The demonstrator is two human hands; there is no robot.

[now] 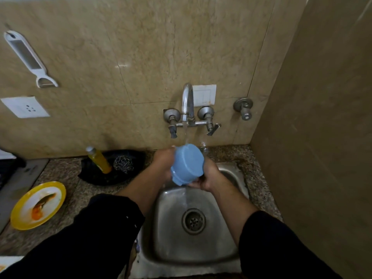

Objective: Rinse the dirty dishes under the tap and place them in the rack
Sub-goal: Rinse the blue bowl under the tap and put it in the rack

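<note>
A blue bowl (186, 165) is held above the steel sink (167, 228) with its base turned toward me, under the stream from the wall tap (187, 101). My left hand (163, 162) grips its left side and my right hand (207, 175) grips its right and lower rim. Water runs off the bowl into the basin near the drain (193, 221). A dirty yellow-rimmed plate (38, 205) with orange food smears lies on the counter at the left. No rack is in view.
A black tray (124, 178) behind the sink's left holds a yellow soap bottle (98, 159) and a steel scrubber (123, 164). A white grater-peeler (28, 57) hangs on the wall. A tiled side wall (322, 158) closes the right.
</note>
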